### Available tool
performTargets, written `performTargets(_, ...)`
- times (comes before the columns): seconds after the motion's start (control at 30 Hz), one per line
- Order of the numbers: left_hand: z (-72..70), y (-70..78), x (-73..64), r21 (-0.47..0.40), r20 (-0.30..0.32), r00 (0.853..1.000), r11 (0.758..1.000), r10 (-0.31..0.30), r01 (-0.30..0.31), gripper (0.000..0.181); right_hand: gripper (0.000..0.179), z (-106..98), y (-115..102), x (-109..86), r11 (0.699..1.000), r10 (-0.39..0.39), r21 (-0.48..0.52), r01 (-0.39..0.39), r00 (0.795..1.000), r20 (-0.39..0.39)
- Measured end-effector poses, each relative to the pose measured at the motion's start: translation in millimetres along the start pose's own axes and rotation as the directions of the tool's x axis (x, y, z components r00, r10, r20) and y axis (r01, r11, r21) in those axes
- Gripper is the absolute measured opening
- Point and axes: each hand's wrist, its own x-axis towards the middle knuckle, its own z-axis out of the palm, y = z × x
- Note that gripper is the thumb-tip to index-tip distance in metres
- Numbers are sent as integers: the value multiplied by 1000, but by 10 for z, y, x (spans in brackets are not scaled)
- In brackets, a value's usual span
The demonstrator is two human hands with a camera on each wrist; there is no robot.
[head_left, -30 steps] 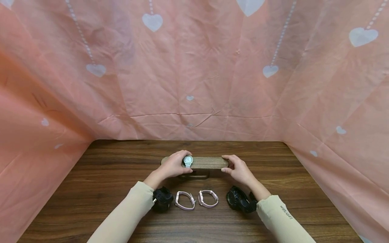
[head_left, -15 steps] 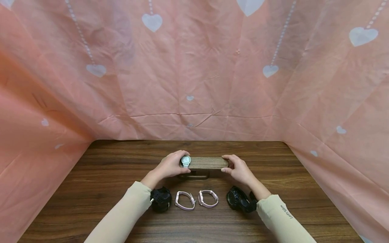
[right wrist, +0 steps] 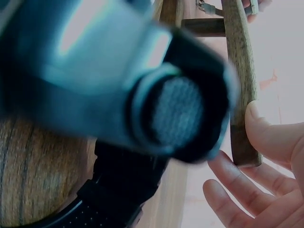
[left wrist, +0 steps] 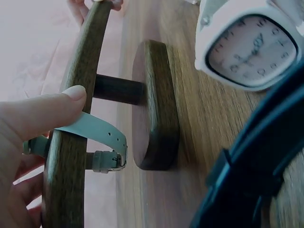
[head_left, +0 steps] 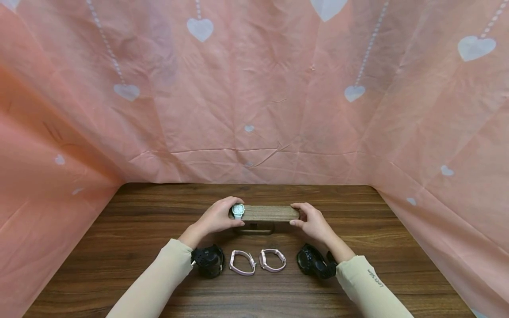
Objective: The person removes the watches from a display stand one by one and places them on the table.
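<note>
A wooden watch stand has a long horizontal bar (head_left: 272, 213) on a short post above a rounded base (left wrist: 159, 104). Near the bar's left end, a watch (head_left: 238, 210) with a pale green strap is looped around it. My left hand (head_left: 214, 218) grips that watch, thumb in front and fingers behind. In the left wrist view its strap (left wrist: 97, 129) hangs in a buckled loop around the bar. My right hand (head_left: 313, 223) holds the bar's right end between thumb and fingers.
Two pale pink watches (head_left: 273, 269) stand on the wooden table (head_left: 254, 300), in front of the stand. A black watch (head_left: 210, 261) sits left of them and another black watch (head_left: 308, 260) right, close to my forearms. A pink curtain (head_left: 254, 88) surrounds the table.
My left hand has moved left, sliding the pale green watch along the bar toward its left end. The right hand has stayed on the bar's right end.
</note>
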Motion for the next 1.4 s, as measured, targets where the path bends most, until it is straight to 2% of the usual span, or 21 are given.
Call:
performTargets(0.43,-51,-116,-85,-18,-12,1000,1000,1,-1,54,45,6,12,-8,1000,-7,5,7,1000,-2)
performTargets(0.87,-141,-141,-133,-91,29,998,994,-62,64,54,45,1,17,-7,1000,2,6,-2,1000,5)
performTargets(1.03,-179,-149,-137,-90,36,996,992,-87,89,54,45,2,6,-7,1000,2,6,-2,1000,5)
performTargets(1.4,-250,-207,-173,-89,32,995,992,-90,92,55,46,10,-5,-3,1000,-7,-1,7,1000,1)
